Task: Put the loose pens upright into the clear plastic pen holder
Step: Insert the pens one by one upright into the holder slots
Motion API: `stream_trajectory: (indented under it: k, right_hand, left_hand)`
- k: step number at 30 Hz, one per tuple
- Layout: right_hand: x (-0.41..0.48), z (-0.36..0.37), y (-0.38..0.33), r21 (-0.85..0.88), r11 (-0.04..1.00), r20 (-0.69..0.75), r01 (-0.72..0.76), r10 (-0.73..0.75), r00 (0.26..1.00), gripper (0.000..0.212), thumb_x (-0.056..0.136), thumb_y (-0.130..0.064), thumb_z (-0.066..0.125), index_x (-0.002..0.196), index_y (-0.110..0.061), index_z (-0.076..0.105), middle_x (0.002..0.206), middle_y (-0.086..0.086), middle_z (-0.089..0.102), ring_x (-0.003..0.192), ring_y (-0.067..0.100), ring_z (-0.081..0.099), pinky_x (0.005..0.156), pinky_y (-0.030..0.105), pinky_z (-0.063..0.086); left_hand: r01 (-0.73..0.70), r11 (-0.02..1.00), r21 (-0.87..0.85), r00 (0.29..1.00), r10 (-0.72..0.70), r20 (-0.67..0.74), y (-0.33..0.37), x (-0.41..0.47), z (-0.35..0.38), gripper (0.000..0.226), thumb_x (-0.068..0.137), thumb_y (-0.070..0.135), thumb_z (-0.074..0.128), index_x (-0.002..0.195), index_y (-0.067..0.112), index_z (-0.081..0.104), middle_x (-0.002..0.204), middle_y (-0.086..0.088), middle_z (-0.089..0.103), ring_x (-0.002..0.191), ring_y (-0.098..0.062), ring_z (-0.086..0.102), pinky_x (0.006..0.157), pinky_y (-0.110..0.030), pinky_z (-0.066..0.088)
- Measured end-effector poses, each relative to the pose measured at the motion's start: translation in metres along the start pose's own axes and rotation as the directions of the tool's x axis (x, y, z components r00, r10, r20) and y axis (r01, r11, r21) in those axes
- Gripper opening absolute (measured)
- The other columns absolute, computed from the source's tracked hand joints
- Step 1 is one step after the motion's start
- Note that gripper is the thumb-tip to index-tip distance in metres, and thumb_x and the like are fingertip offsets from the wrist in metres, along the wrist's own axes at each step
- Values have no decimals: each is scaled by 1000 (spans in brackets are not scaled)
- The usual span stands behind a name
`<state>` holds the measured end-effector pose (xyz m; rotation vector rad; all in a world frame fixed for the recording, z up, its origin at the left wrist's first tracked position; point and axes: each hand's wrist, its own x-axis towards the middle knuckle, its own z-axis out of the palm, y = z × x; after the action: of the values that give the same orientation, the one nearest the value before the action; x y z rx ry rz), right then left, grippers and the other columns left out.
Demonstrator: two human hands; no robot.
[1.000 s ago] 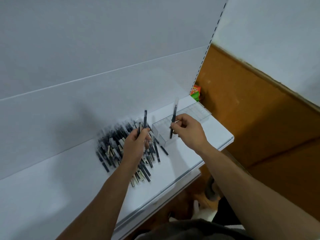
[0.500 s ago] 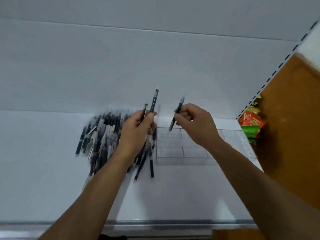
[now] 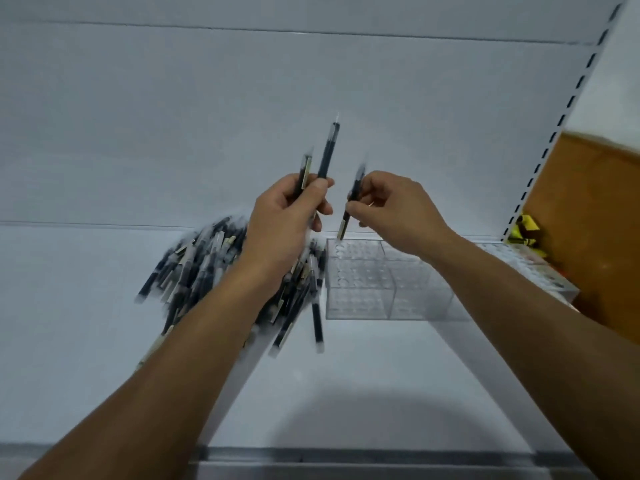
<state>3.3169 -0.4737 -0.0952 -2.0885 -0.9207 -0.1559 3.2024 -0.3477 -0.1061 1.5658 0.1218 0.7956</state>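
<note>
One white shelf (image 3: pixel 381 393) is carrying everything, and both bare forearms are reaching in over it from the near edge. Toward the right, the clear holder (image 3: pixel 367 289) is sitting on the shelf with its grid of holes facing up. A heap of dark pens (image 3: pixel 197 265) is lying flat just to its left. Yellow packets (image 3: pixel 524 230) are lying at the far right. The left hand (image 3: pixel 280 230) is hovering over the heap, its grip clamped round two pens (image 3: pixel 327 154) that are pointing up. The right hand (image 3: pixel 398 216) is hanging above the holder's far left corner. Its grip is pinching one pen (image 3: pixel 353 199), which is tilting steeply with its lower end just over the holes.
</note>
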Motion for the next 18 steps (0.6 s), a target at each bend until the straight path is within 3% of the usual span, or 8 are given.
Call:
stream_trajectory:
  k: [5, 10, 14, 18]
  right_hand:
    - [-5, 2, -8, -56, 998, 5, -33, 34, 999, 8, 86, -28, 68, 85, -27, 60, 83, -6, 69, 82, 17, 67, 81, 42, 55]
    - [-3, 2, -13, -6, 1000, -90, -29, 28, 996, 8, 87, -28, 67, 92, -25, 63, 87, -7, 69, 83, 17, 67, 81, 41, 55]
    - [4, 5, -13, -100, 994, -31, -47, 44, 999, 8, 88, -30, 66, 92, -25, 61, 86, -7, 69, 83, 17, 67, 81, 41, 55]
    - [11, 7, -6, -140, 989, -69, -48, 38, 997, 8, 86, -32, 66, 91, -27, 61, 83, -11, 67, 81, 14, 66, 75, 34, 54]
  left_hand:
    - [18, 1000, -19, 1000, -18, 4, 3, -1, 4, 13, 97, 23, 57, 96, 20, 69, 67, 9, 63, 54, -4, 52, 53, -11, 41]
    - [7, 999, -38, 1000, -6, 15, 8, 10, 8, 14, 97, 23, 57, 99, 16, 69, 66, 8, 64, 55, -5, 52, 56, -12, 43]
    - [6, 998, -55, 1000, -4, 30, 3, 14, 7, 17, 97, 21, 57, 103, 11, 68, 67, 7, 63, 56, -6, 51, 57, -13, 44]
    - [4, 996, -90, 999, -1, 39, -5, 14, 3, 14, 97, 20, 57, 100, 14, 69, 67, 6, 63, 57, -7, 52, 61, -15, 47]
